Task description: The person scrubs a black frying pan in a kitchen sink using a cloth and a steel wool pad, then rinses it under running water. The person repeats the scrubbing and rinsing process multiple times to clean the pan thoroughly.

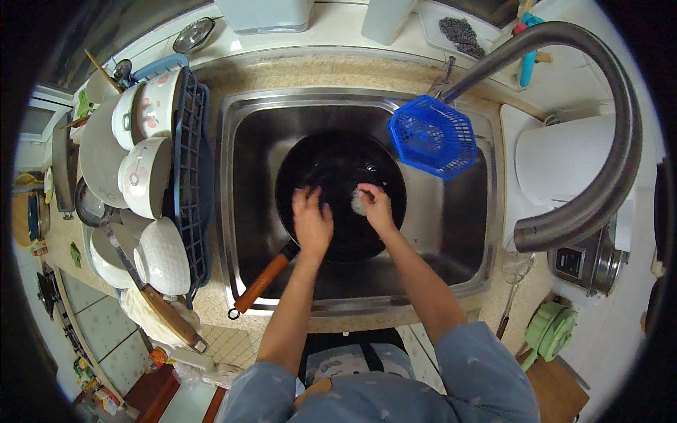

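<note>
A black frying pan (338,243) with an orange-brown wooden handle (262,283) lies in the stainless steel sink (451,233). Its handle points to the near left and crosses the sink's front rim. My right hand (378,211) is closed around a small whitish-grey scrubber (358,203) against the inside of the pan; its exact kind is hard to tell. Over the left part of the pan, my left hand (312,220) has its fingers apart and slightly blurred, with nothing visible in them. Wet glints show on the pan's dark inner surface.
A blue octagonal strainer basket (434,137) hangs by the grey curved faucet (620,134) at the sink's far right. Left of the sink, a blue dish rack (194,190) is piled with white bowls (162,255) and a ladle. A green lidded pot (551,330) stands at the right.
</note>
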